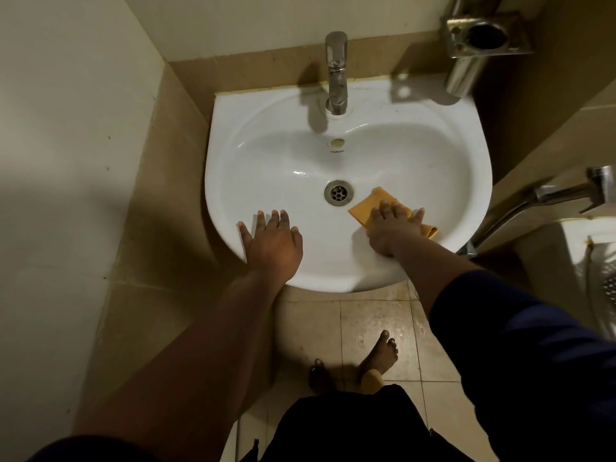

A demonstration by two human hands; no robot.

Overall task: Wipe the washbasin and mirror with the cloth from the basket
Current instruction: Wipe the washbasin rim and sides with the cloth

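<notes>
A white washbasin (400, 151) is fixed to the wall below me, with a steel drain (338, 192) at its middle. An orange cloth (370, 203) lies inside the bowl, just right of the drain. My right hand (393, 230) presses flat on the cloth, fingers spread over it. My left hand (271, 240) rests open on the basin's front left rim, holding nothing. No mirror or basket is in view.
A steel tap (336, 73) stands at the back of the basin. A metal holder (480, 38) hangs on the wall at the upper right. A chrome hose fitting (560, 191) and a white toilet edge (586, 261) are at the right. My bare feet stand on the tiled floor (366, 315).
</notes>
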